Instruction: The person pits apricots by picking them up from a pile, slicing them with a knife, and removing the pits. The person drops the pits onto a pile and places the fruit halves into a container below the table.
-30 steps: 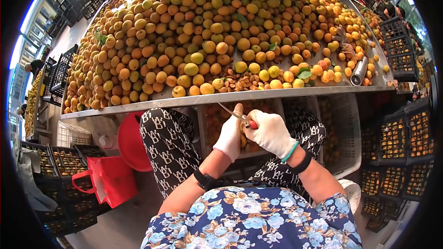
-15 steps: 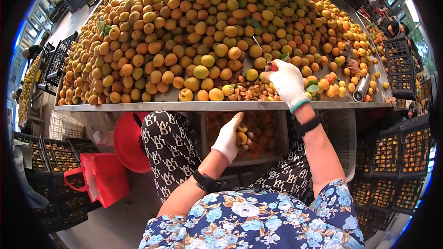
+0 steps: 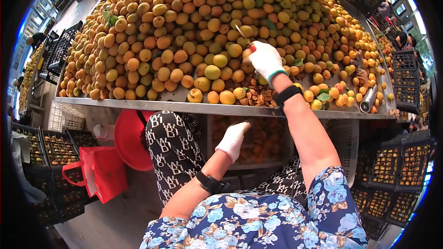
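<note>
Hands are both in white gloves: the left hand (image 3: 233, 140) is low, in front of the table edge, with its fingers close together, and I cannot tell if it is pinching something; the right hand (image 3: 267, 61) is closed around a knife (image 3: 242, 33) with a red handle. At far left stand black crates (image 3: 41, 150) with fruit inside, and next to them a white basket (image 3: 67, 117). Then come a red bag (image 3: 106, 175) and, just beside it, a red basin (image 3: 131, 140). Above these, the big heap of apricots (image 3: 184, 32) covers most of the metal table (image 3: 184, 107); it lies beyond the left hand and directly under and around the right hand. The thin blade points up and away over the heap, and one apricot (image 3: 248, 54) is at the right fingertips; whether they grip it is not clear. Under the table, near the left hand, a crate (image 3: 258, 164) holds more orange fruit. Brown pieces (image 3: 260, 97) are lying nearer to the table edge than the right hand. More to the right there are a green leaf (image 3: 323, 95), a crumpled brownish cloth or glove (image 3: 360, 67) and a metal cylinder (image 3: 368, 100).
</note>
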### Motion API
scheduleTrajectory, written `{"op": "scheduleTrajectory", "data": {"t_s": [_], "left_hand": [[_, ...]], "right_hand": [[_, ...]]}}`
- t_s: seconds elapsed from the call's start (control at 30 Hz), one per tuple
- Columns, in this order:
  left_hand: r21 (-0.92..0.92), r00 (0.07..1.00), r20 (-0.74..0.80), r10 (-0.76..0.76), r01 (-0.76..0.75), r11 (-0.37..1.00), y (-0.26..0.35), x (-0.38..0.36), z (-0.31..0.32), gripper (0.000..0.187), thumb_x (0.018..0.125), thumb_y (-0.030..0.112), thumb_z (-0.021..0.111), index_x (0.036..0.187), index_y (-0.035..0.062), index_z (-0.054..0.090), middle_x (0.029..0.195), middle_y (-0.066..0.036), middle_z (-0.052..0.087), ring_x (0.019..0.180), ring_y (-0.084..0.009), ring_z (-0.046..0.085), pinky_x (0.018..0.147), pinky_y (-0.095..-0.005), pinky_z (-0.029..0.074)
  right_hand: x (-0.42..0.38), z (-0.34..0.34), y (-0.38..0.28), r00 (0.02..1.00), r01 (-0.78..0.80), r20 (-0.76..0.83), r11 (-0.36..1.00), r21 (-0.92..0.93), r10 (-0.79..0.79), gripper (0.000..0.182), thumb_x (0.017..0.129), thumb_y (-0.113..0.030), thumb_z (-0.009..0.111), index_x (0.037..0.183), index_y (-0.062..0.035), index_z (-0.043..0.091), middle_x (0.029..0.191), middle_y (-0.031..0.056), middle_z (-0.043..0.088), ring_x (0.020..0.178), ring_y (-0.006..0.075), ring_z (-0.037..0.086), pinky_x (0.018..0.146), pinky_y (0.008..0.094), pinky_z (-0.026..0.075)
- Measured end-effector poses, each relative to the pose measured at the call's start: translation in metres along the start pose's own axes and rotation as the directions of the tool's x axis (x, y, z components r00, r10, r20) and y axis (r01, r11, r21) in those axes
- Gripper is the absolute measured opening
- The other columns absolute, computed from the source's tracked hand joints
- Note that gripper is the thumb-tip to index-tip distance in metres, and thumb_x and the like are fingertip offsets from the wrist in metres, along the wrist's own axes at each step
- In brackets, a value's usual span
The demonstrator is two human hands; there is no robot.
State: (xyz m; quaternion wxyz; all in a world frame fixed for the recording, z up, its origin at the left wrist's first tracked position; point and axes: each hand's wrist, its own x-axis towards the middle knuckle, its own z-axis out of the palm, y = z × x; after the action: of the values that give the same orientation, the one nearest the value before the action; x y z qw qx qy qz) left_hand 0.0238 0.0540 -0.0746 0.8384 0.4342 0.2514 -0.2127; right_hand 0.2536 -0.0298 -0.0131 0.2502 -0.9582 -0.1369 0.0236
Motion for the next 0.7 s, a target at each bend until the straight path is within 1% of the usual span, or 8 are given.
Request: {"op": "scheduleTrajectory", "data": {"t_s": [0.03, 0.13, 0.2, 0.27, 0.33, 0.47, 0.63, 0.7], "left_hand": [[0.015, 0.998, 0.031, -0.047, 0.047, 0.999, 0.006, -0.005, 0.002, 0.034, 0.097, 0.033, 0.061, 0.113, 0.0039, 0.062, 0.099, -0.007, 0.066, 0.076, -0.0190, 0.063, 0.068, -0.0335, 0.057], [-0.001, 0.983, 0.142, -0.115, 0.117, 0.993, 0.021, -0.012, 0.010, 0.037, 0.097, 0.039, 0.062, 0.108, 0.0037, 0.063, 0.092, -0.007, 0.066, 0.072, -0.0175, 0.063, 0.063, -0.0300, 0.054], [-0.098, 0.970, 0.234, -0.059, 0.084, 0.992, 0.027, -0.017, 0.009, 0.040, 0.097, 0.043, 0.063, 0.105, 0.0040, 0.063, 0.091, -0.007, 0.066, 0.074, -0.0162, 0.063, 0.062, -0.0287, 0.053], [-0.149, 0.969, 0.241, 0.052, -0.016, 0.989, 0.035, -0.024, 0.013, 0.045, 0.097, 0.047, 0.063, 0.113, 0.0049, 0.061, 0.095, -0.005, 0.064, 0.082, -0.0167, 0.063, 0.068, -0.0302, 0.054], [-0.252, 0.951, 0.243, 0.189, -0.126, 0.959, 0.037, -0.021, 0.020, 0.046, 0.098, 0.044, 0.063, 0.123, 0.0052, 0.058, 0.103, -0.004, 0.064, 0.093, -0.0156, 0.063, 0.079, -0.0332, 0.055], [-0.105, 0.934, 0.218, 0.283, -0.266, 0.958, 0.046, -0.048, 0.039, 0.044, 0.101, 0.036, 0.061, 0.130, 0.0028, 0.057, 0.119, -0.005, 0.065, 0.107, -0.0121, 0.061, 0.094, -0.0281, 0.047], [-0.065, 0.938, 0.236, 0.252, -0.244, 0.968, 0.037, -0.052, 0.033, 0.040, 0.096, 0.021, 0.068, 0.129, 0.0014, 0.056, 0.119, -0.007, 0.065, 0.107, -0.0144, 0.064, 0.094, -0.0312, 0.052], [0.009, 0.926, 0.214, 0.311, -0.320, 0.947, 0.043, -0.063, 0.038, 0.043, 0.092, 0.014, 0.071, 0.129, 0.0004, 0.054, 0.117, -0.008, 0.065, 0.104, -0.0165, 0.065, 0.090, -0.0320, 0.055]], "right_hand": [[0.000, -0.001, 0.003, 1.000, 0.022, -0.006, 0.998, 0.054, -0.022, 0.029, 0.094, -0.033, 0.055, 0.101, -0.0085, 0.069, 0.101, 0.0195, 0.070, 0.095, 0.0425, 0.064, 0.083, 0.0497, 0.050], [-0.044, -0.042, -0.013, 0.966, -0.249, 0.229, 0.685, 0.685, 0.122, 0.036, 0.077, -0.002, 0.072, 0.112, -0.0102, 0.070, 0.097, 0.0042, 0.072, 0.077, 0.0164, 0.067, 0.063, 0.0309, 0.052], [-0.081, -0.070, -0.024, 0.966, -0.240, 0.245, 0.644, 0.726, 0.084, 0.054, 0.068, 0.010, 0.073, 0.119, -0.0079, 0.069, 0.097, -0.0004, 0.070, 0.077, 0.0060, 0.061, 0.060, 0.0221, 0.049], [-0.115, -0.068, -0.018, 0.995, -0.027, 0.084, 0.663, 0.749, -0.055, 0.054, 0.070, 0.000, 0.080, 0.122, -0.0069, 0.068, 0.105, 0.0036, 0.072, 0.085, 0.0118, 0.066, 0.077, 0.0245, 0.055], [-0.154, -0.075, -0.022, 0.996, -0.013, 0.070, 0.729, 0.685, -0.048, 0.055, 0.070, -0.004, 0.082, 0.122, -0.0089, 0.068, 0.104, 0.0065, 0.074, 0.088, 0.0139, 0.069, 0.083, 0.0267, 0.055], [-0.201, -0.063, -0.025, 0.981, 0.190, -0.119, 0.893, 0.409, -0.154, 0.052, 0.072, -0.001, 0.077, 0.123, -0.0085, 0.067, 0.100, 0.0141, 0.072, 0.083, 0.0254, 0.071, 0.079, 0.0314, 0.056], [-0.227, -0.069, -0.024, 0.986, 0.159, -0.108, 0.909, 0.386, -0.126, 0.053, 0.074, -0.001, 0.077, 0.125, -0.0084, 0.066, 0.096, 0.0101, 0.073, 0.078, 0.0171, 0.070, 0.073, 0.0287, 0.055], [-0.236, -0.075, -0.017, 0.998, 0.037, -0.071, 0.824, 0.566, 0.003, 0.049, 0.077, -0.003, 0.078, 0.125, -0.0074, 0.066, 0.093, 0.0058, 0.071, 0.076, 0.0108, 0.066, 0.068, 0.0264, 0.054]]}}
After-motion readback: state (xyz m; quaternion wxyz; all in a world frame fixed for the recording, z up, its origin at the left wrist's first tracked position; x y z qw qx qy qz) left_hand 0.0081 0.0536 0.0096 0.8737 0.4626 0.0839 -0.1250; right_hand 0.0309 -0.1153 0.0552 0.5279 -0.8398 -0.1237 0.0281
